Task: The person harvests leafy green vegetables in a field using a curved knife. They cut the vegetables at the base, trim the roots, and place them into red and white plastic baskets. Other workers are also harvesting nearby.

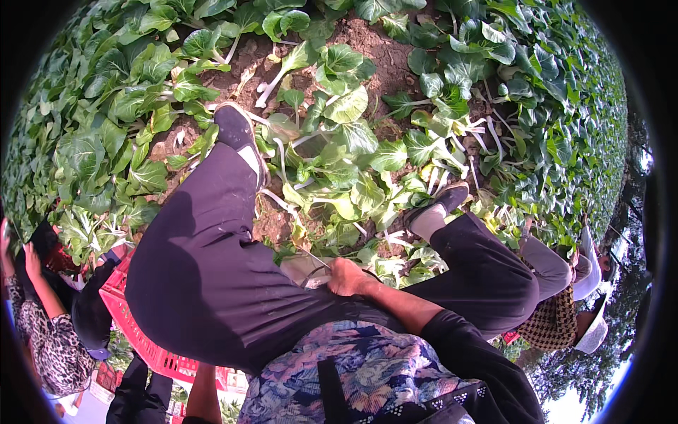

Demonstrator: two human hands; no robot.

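Note:
My right hand is closed at my lap, on a thin tool that points up and left; whether it is a knife or another tool cannot be told. My left forearm shows at the bottom left beside a red plastic crate; the hand is hidden behind my thigh. Before me, between my dark shoes, cut leafy greens with white stalks, like bok choy, lie loosely over brown soil. One plant lies higher up, its pale stalk towards my left shoe.
Dense rows of standing greens spread beyond my feet and to both sides. A person in a leopard-print top works at the far left by more greens. Others crouch at the right, one in a pale hat.

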